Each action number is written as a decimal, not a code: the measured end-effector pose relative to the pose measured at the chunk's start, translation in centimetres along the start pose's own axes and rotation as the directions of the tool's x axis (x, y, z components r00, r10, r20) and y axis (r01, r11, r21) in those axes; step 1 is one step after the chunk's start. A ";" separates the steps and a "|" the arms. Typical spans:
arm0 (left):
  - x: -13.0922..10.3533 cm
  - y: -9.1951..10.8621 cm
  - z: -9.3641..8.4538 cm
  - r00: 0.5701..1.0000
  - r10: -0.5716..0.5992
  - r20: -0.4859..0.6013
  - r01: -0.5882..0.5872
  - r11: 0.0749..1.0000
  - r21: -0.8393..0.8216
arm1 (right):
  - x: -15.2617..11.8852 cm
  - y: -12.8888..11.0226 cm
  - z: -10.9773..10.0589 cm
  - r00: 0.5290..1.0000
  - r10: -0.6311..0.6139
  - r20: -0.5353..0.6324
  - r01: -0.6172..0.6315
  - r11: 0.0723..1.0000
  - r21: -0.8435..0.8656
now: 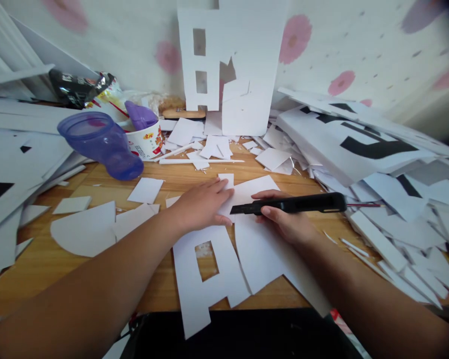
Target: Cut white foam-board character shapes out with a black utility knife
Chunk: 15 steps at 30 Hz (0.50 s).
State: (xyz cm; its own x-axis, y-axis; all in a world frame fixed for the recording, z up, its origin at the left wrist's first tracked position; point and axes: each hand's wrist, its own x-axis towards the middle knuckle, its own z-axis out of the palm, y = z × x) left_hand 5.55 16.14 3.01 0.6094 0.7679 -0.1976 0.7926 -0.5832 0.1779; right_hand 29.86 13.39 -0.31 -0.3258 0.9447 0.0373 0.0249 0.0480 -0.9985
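Note:
My right hand [286, 224] grips a black utility knife [307, 203], held nearly level with its dark blade pointing left. The blade tip is over or against a small white board piece [226, 203]; I cannot tell whether it touches. My left hand [200, 203] lies on that piece with the fingers stretched out and the thumb apart. Just below is a white board cutout [187, 269] with a rectangular window, its lower end jutting past the table edge. A larger white sheet [258, 254] lies beside it, partly under my right hand and forearm.
White board scraps [385, 219] and sheets with black shapes pile up at right. More sheets [26, 154] stack at left. A purple translucent boot-shaped cup [105, 144] stands by a printed paper tub [146, 142]. A tall windowed board [247, 50] leans on the wall.

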 end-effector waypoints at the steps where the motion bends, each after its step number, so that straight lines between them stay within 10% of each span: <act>1: 0.0 0.0 0.0 1.000 -0.002 0.006 0.002 1.000 -0.001 | 0.2 -0.6 -0.2 0.999 0.004 0.051 -0.003 1.000 -0.016; 9: 0.0 -0.1 0.3 0.998 0.063 -0.027 -0.063 0.998 0.000 | 3.2 -2.4 -1.8 0.962 -0.085 0.259 0.161 0.944 -0.288; 15: 0.2 -0.1 0.4 0.998 0.055 -0.039 -0.055 0.998 -0.014 | 3.1 -0.2 -1.8 0.983 -0.075 0.169 0.093 0.990 -0.102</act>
State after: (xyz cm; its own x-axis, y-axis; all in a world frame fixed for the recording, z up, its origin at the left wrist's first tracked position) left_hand 5.61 16.24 2.58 0.6506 0.7444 -0.1501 0.7573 -0.6212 0.2016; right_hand 30.58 16.95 0.05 -0.4814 0.8702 0.1045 0.0912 0.1683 -0.9815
